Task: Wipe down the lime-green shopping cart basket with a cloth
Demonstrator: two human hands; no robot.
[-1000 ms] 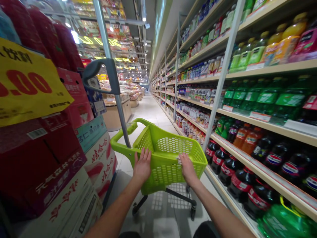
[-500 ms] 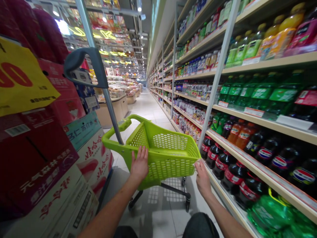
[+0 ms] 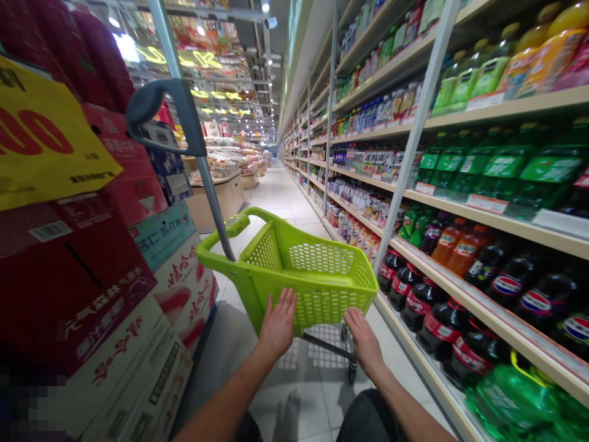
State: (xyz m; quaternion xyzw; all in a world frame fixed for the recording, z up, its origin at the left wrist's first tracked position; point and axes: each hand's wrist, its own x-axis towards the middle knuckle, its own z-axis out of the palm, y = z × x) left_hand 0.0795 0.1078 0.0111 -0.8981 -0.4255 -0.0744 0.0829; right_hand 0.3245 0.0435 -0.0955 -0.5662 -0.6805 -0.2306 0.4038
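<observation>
A lime-green shopping cart (image 3: 331, 301) stands sideways in the aisle before my knees, its basket bare inside. My left hand (image 3: 280, 319) is open, fingers stretched, against or just in front of the lower side wall; whether it touches I cannot tell. Below the basket's right end is my right hand (image 3: 363, 337), with its fingers extended and held close together, thumb side hidden. That hand appears to grip nothing. A grey metal pole (image 3: 214, 202) with a dark grey loop handle (image 3: 197, 120) rises in front of the cart's push bar (image 3: 237, 224).
Shelves of soda bottles (image 3: 506, 166) line the right side, with large cola bottles (image 3: 442, 331) on the bottom level. Stacked drink cartons (image 3: 151, 319) and a yellow price sign (image 3: 50, 135) crowd the left. Tiled floor (image 3: 289, 190) runs ahead past bakery counters (image 3: 214, 199).
My right hand has left the basket's right corner and moved down and left. My left hand has slid right and lower along the side. The view has shifted slightly.
</observation>
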